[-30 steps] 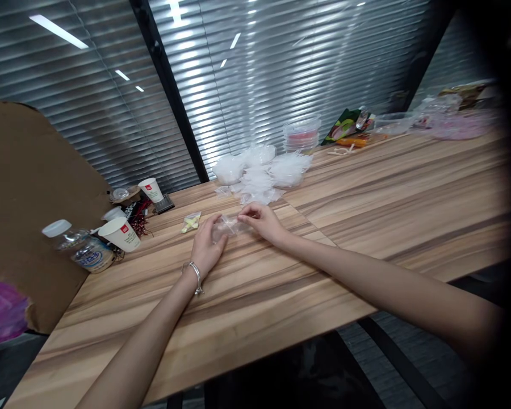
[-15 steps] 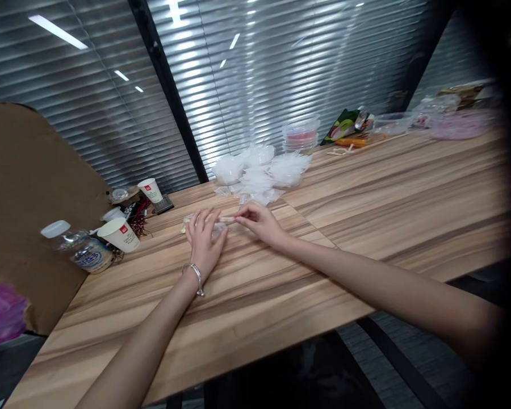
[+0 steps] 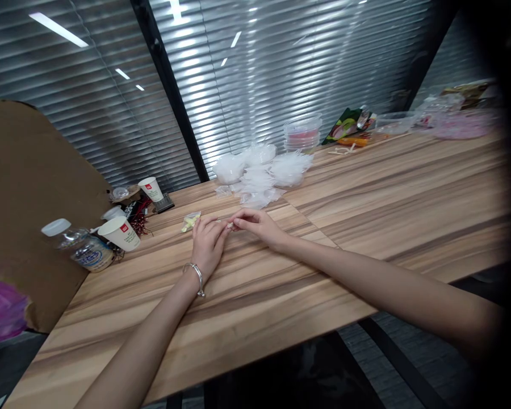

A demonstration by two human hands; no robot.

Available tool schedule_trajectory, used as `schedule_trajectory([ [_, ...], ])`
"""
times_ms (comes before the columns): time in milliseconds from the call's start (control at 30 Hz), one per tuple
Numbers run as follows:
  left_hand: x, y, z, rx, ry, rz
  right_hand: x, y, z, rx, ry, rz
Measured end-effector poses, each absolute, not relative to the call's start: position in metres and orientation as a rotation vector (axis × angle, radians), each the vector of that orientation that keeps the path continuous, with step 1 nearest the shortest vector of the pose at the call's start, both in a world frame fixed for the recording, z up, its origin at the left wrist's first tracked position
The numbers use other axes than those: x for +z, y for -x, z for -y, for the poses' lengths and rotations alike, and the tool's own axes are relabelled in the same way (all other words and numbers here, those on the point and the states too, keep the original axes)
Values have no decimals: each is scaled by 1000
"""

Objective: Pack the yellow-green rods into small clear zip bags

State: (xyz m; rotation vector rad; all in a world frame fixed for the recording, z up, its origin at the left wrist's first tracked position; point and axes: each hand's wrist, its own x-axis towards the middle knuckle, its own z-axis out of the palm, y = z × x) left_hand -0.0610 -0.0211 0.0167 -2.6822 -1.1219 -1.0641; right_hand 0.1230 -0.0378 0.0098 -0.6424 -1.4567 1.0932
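My left hand (image 3: 208, 241), with a silver bracelet at the wrist, is closed, its fingers bent together over the wooden table (image 3: 255, 295). My right hand (image 3: 255, 224) meets it fingertip to fingertip in a pinch. Between the fingertips shows a small pale piece (image 3: 230, 225), too small to make out. Just beyond my left fingers lies a small clear bag (image 3: 191, 221) with yellow-green pieces. A pile of clear plastic bags (image 3: 259, 173) sits behind my hands.
At the left stand two paper cups (image 3: 120, 233) (image 3: 150, 189), a plastic bottle (image 3: 83, 248) and a cardboard sheet (image 3: 34, 210). Stacked clear tubs (image 3: 302, 133) are at the back. Farther right lie a green packet (image 3: 347, 124), orange items (image 3: 352, 141) and a pink plastic item (image 3: 464, 124).
My left fingers have drawn in and bent, uncovering the small bag with yellow-green pieces. My right hand has moved slightly toward my left, and their fingertips now meet.
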Motion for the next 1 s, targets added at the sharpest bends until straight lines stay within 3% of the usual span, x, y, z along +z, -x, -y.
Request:
schedule_trajectory([
  [433,14,64,20,-1105,2687,1071,4,-124,35,1293,612,1376],
  [1000,18,63,26,-1025,2560,917,13,-121,42,1105,656,1479],
])
